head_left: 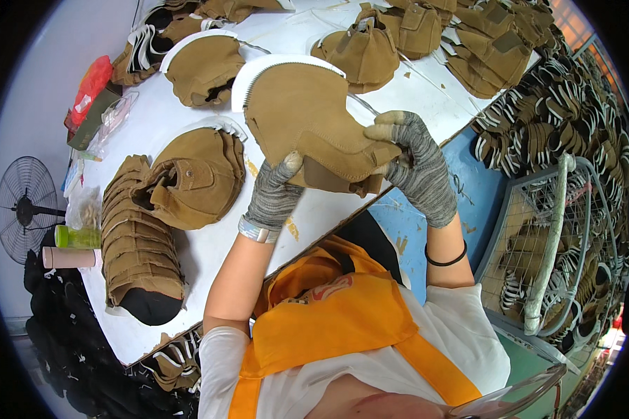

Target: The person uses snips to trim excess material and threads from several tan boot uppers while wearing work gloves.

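Observation:
Between my two gloved hands I hold up a brown suede shoe upper (pixel 297 105) with a white toothed strip along its curved top edge. My left hand (pixel 276 192), in a grey knit glove with bare-looking fingertips, grips its lower left edge, thumb on the front. My right hand (pixel 419 160), gloved alike, pinches the right end, where a dark tab and folded edge show. Close to my left hand, a stack of similar uppers (pixel 199 178) lies on the white table (pixel 223 279). A long row of nested brown uppers (pixel 140 230) lies beside it.
More uppers (pixel 360 52) lie across the far table. At the left are a box with a red plastic bag (pixel 93 87), a green-lidded jar (pixel 77 237), a pink cup (pixel 68 258) and a fan (pixel 26 209). A wire cart (pixel 538 244) and heaped uppers (pixel 559 119) stand right.

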A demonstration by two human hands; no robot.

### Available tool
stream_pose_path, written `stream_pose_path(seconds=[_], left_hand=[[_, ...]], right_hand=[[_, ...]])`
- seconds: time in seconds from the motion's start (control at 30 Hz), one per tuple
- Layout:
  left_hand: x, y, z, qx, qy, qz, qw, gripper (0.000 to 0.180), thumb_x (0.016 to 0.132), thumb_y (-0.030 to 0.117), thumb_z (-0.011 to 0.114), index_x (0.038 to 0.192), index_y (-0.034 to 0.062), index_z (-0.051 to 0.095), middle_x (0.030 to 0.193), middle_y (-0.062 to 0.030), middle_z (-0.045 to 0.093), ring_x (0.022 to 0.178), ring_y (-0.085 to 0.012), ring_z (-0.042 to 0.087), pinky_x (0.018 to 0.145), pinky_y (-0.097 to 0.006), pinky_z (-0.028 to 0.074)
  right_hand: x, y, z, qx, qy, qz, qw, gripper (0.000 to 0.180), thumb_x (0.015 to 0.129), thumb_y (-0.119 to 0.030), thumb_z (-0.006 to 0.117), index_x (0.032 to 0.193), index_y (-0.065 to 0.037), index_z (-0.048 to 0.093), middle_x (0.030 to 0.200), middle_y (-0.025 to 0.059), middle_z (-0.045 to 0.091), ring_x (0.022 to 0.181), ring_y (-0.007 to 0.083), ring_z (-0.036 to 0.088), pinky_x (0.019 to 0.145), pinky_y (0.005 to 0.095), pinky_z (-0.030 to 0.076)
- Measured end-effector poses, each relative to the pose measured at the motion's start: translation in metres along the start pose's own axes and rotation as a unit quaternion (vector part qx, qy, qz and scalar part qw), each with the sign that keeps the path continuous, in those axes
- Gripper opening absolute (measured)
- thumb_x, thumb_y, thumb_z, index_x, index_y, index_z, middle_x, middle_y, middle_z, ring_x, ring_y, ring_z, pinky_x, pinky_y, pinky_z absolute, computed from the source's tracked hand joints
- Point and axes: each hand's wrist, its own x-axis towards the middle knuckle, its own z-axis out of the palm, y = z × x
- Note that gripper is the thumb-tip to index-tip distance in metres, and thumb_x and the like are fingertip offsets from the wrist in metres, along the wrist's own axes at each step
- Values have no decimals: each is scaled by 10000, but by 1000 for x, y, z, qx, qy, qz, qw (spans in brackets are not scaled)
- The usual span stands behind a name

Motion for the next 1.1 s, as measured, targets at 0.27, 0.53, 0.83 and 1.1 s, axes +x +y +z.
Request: stream_pose_path(seconds=[0.27, 0.53, 0.83, 1.1], left_hand=[[-8, 1, -6, 2, 9, 19, 1000, 756, 756, 329, 754, 1355, 55, 382, 1303, -96, 482, 1195, -251, 484, 1014, -371, 414], [-6, 5, -7, -28, 30, 16, 999, 751, 778, 331, 737, 1361, 49, 357, 1299, -109, 470, 1199, -252, 475, 1024, -383, 408], [-6, 2, -24, -186, 68, -55, 979, 526, 903, 319, 575, 1333, 68, 406, 1312, -135, 463, 1215, -292, 446, 1036, -444, 370], [-1, 1, -30, -311, 19, -65, 948, 469, 985, 403, 357, 1355, 120, 410, 1379, -106, 427, 1252, -282, 412, 1080, -447, 308]], right_hand=[[2, 4, 6, 102, -43, -41, 993, 456, 658, -217, 807, 1064, -68, 660, 1066, 78, 598, 1006, 216, 570, 889, 331, 472], [9, -9, 22, 158, 87, 145, 973, 273, 801, -265, 711, 942, -34, 676, 890, 61, 640, 815, 158, 594, 741, 278, 472], [17, -12, 18, 281, 133, 209, 927, 534, 917, -503, 501, 1003, 13, 611, 749, 82, 612, 465, 69, 340, 467, 216, 314], [1, 32, -6, 601, 21, 249, 759, 624, 858, -628, 472, 939, -18, 571, 560, -30, 407, 410, 104, 315, 405, 259, 374]])
